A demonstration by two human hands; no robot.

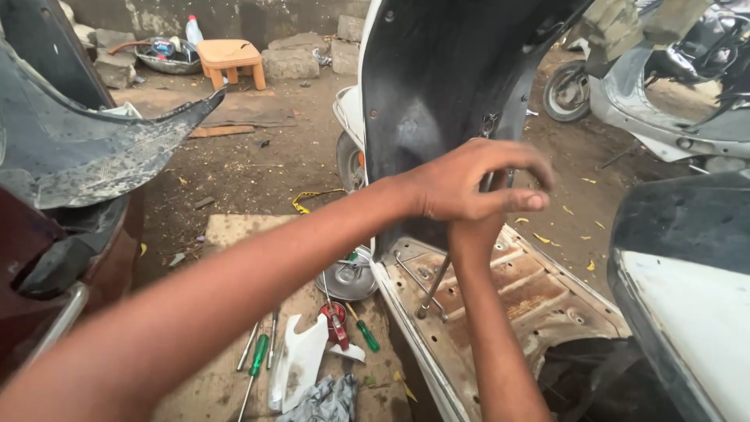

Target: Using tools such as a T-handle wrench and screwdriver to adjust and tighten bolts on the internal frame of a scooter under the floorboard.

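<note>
Reaching over the rusty footboard (539,293), the left hand (469,184) curls loosely, gripping nothing; behind it the right hand (474,234) seems clenched on a metal rod (432,287).

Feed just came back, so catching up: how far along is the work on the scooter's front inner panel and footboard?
Done: the footboard lies stripped to rusty bare metal. In hand: the left hand crosses over the right hand at the dark inner panel, gripping a long metal tool. Left: the panel is still standing on the scooter; screwdrivers lie unused on the cardboard.
</note>
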